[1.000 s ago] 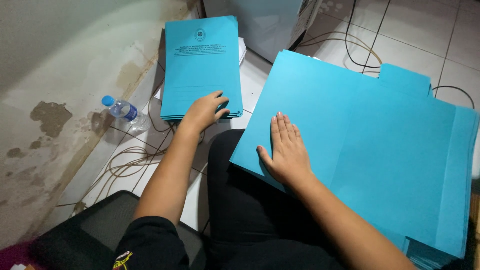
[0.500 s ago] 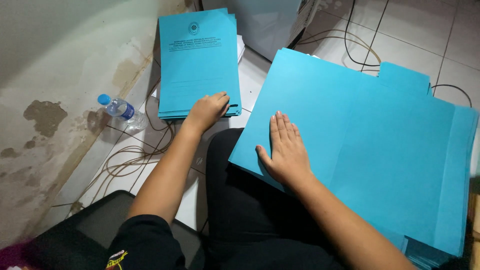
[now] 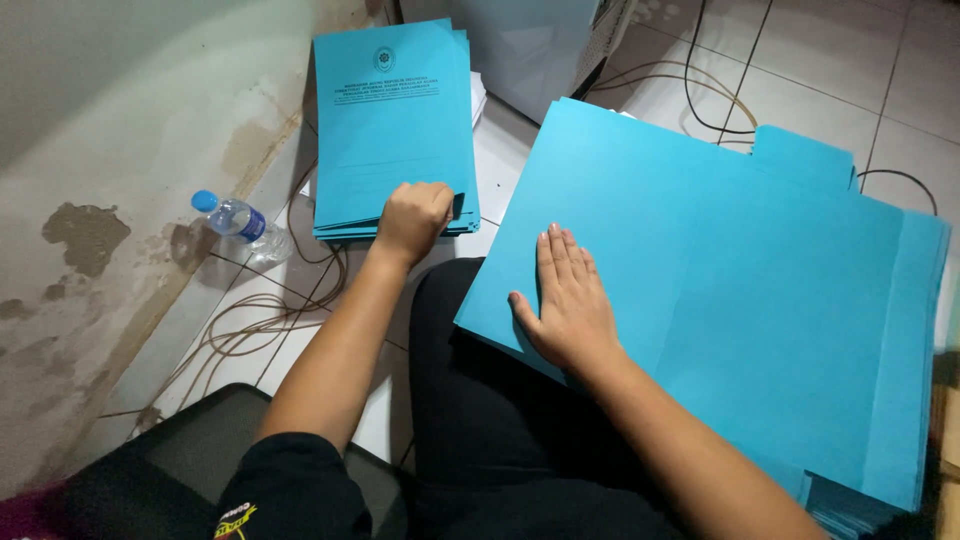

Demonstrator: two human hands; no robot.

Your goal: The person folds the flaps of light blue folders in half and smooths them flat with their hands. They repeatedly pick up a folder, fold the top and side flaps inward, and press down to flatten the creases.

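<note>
Two stacks of blue paper folders take up most of the floor before the seated person. At the far left lies the printed folder stack, its near edge gripped by the left hand, whose fingers curl closed over the bottom edge of the top sheets. To the right, the large blank folder stack rests partly on the person's lap, and the right hand lies flat on its near left corner, fingers straight and together, palm down, gripping nothing.

Between the two stacks a narrow strip of white floor tile stays bare, giving little room to slide either one sideways. The printed stack's left edge sits close to the stained wall; its far edge nearly meets a pale cabinet, which is cut off by the top of the view.

How many sheets each stack holds is hard to make out, since only the edges show. The blank stack's near right corner runs out of the frame, and its right side seems to step down in layers.

Near the wall lies a plastic water bottle with a blue cap, beside loops of thin brown cable on the floor. Black cables trail across the far tiles behind the blank stack.
</note>
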